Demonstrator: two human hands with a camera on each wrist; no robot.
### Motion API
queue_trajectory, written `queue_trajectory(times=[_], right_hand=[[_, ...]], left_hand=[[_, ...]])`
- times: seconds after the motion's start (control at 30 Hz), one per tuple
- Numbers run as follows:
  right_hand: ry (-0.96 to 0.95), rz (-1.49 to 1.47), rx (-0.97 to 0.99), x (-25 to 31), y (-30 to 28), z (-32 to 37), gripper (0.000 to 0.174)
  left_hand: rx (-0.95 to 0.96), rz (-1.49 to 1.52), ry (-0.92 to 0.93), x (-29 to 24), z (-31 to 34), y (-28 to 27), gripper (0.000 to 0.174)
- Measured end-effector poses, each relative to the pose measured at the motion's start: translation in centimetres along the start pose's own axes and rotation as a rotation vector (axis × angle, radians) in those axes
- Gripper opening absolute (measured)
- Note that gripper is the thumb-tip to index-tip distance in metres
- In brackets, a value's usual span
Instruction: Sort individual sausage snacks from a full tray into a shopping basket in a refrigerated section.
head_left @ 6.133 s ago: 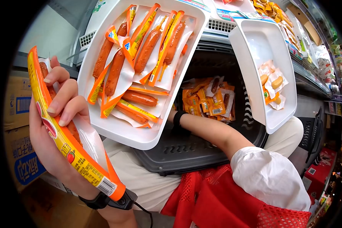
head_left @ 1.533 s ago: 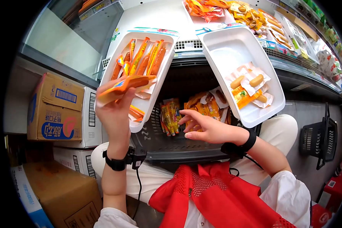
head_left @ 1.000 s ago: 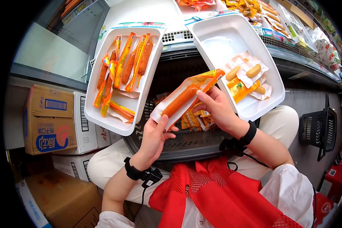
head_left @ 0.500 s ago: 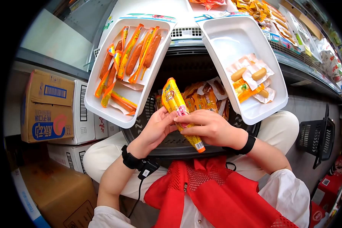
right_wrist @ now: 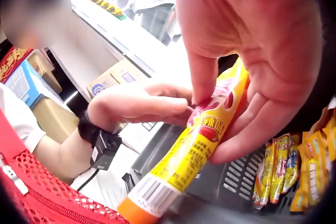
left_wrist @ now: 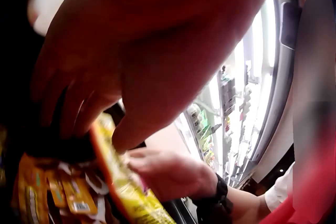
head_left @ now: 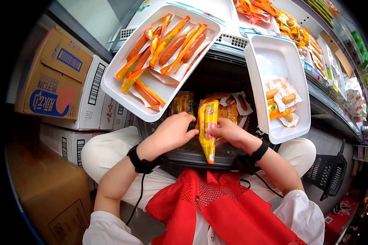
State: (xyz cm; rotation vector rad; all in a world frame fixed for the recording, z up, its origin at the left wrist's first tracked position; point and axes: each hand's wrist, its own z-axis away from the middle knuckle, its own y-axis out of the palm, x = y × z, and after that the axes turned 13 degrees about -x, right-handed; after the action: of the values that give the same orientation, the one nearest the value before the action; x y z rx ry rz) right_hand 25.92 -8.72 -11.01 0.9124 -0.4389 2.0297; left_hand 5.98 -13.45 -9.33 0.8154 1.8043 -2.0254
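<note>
A packaged sausage in a yellow wrapper with orange edges [head_left: 208,132] stands nearly upright over the dark basket [head_left: 184,157]. My right hand [head_left: 235,134] pinches it between thumb and fingers, printed side outward, as the right wrist view shows. Just left of it is my left hand [head_left: 169,134], thumb out and fingers loosely extended, gripping nothing; its fingertips come close to the wrapper in the right wrist view. Inside the basket lie a bundle of slim yellow packs [right_wrist: 278,169] and several orange snack packs [head_left: 229,112].
A white tray [head_left: 149,116] of sausage packs leans at the basket's left, another white tray [head_left: 276,53] with a few packs at its right. Cartons [head_left: 51,77] are stacked on the left. Refrigerated shelves run behind; a second basket [head_left: 325,169] is at the right.
The left hand lifted the sausage pack from the left tray; both hands held and turned it over. Now the left hand has let go, and the right hand holds it more upright.
</note>
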Motion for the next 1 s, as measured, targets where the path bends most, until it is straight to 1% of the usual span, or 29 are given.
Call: queue_trajectory(times=[0.03,0.07,0.13,0.17,0.23,0.27,0.33,0.37,0.4,0.47,0.5,0.57,0.6,0.67,0.7,0.73,0.77,0.8,0.87,0.9,0.97,1.0], right_hand=[[0.056,-0.009,-0.028,-0.1,0.0,-1.0,0.031],[0.124,-0.034,-0.089,0.2,0.3,-1.7,0.028],[0.234,-0.135,-0.077,-1.2,0.4,-5.2,0.026],[0.296,-0.166,-0.136,-1.0,1.3,-6.3,0.023],[0.308,-0.029,-0.134,-1.9,2.5,-10.0,0.022],[0.297,0.055,-0.120,-2.0,3.4,-11.3,0.023],[0.168,0.081,-0.131,-3.3,5.4,-14.5,0.025],[0.092,-0.193,-0.104,-3.4,7.3,-15.4,0.028],[0.088,0.080,-0.209,-3.3,7.1,-15.9,0.029],[0.057,0.304,-0.277,-3.1,8.2,-17.7,0.043],[0.056,0.304,-0.273,-3.3,8.1,-18.0,0.043],[0.005,0.219,-0.304,-0.9,8.0,-15.3,0.052],[0.038,0.255,-0.254,-2.6,6.7,-17.8,0.058],[0.046,0.064,-0.211,-0.8,5.5,-14.5,0.062],[0.035,0.029,-0.215,0.2,4.9,-12.7,0.060],[0.023,-0.007,-0.217,0.8,4.1,-11.2,0.059],[-0.014,-0.041,-0.217,0.6,3.1,-10.3,0.058],[-0.050,-0.076,-0.217,0.3,2.1,-9.4,0.057],[-0.048,-0.027,-0.197,1.4,0.6,-6.3,0.054],[-0.052,-0.011,-0.203,2.1,0.2,-4.5,0.050],[-0.073,-0.018,-0.200,1.7,-1.2,-2.7,0.047],[-0.089,-0.023,-0.188,1.4,-1.8,-2.0,0.045]], left_hand=[[0.014,0.067,-0.059,-0.2,0.1,-1.6,0.037],[-0.013,0.035,-0.024,-0.4,0.2,-3.1,0.036],[-0.001,0.290,-0.051,-0.8,0.4,-5.6,0.031],[-0.005,0.290,-0.049,-1.0,0.5,-6.9,0.031],[0.225,0.725,-0.158,-1.2,0.8,-9.3,0.027],[0.231,0.731,-0.135,-0.8,1.0,-10.0,0.026],[0.152,0.779,-0.167,-0.5,1.4,-11.8,0.027],[0.085,0.858,-0.167,0.1,1.7,-12.4,0.027],[-0.002,0.790,-0.113,1.1,1.8,-13.2,0.027],[-0.159,0.812,-0.138,2.3,2.1,-14.4,0.027],[-0.161,0.810,-0.141,2.7,2.0,-14.8,0.027],[-0.477,0.254,-0.232,3.3,1.9,-15.4,0.027],[-0.478,0.252,-0.232,3.8,1.9,-15.3,0.027],[-0.613,-0.216,-0.161,5.0,1.6,-14.7,0.028],[-0.616,-0.218,-0.162,5.3,1.3,-14.6,0.028],[-0.578,-0.289,-0.129,5.5,1.0,-14.7,0.030],[-0.538,-0.361,-0.096,5.8,0.8,-14.6,0.032],[-0.540,-0.366,-0.095,6.1,0.5,-14.4,0.032],[-0.392,-0.419,-0.048,6.5,-0.1,-14.2,0.034],[-0.395,-0.420,-0.040,6.2,-0.4,-14.1,0.034],[-0.224,-0.514,-0.183,5.3,-1.3,-13.8,0.036],[-0.226,-0.515,-0.170,5.1,-1.8,-13.8,0.036]])
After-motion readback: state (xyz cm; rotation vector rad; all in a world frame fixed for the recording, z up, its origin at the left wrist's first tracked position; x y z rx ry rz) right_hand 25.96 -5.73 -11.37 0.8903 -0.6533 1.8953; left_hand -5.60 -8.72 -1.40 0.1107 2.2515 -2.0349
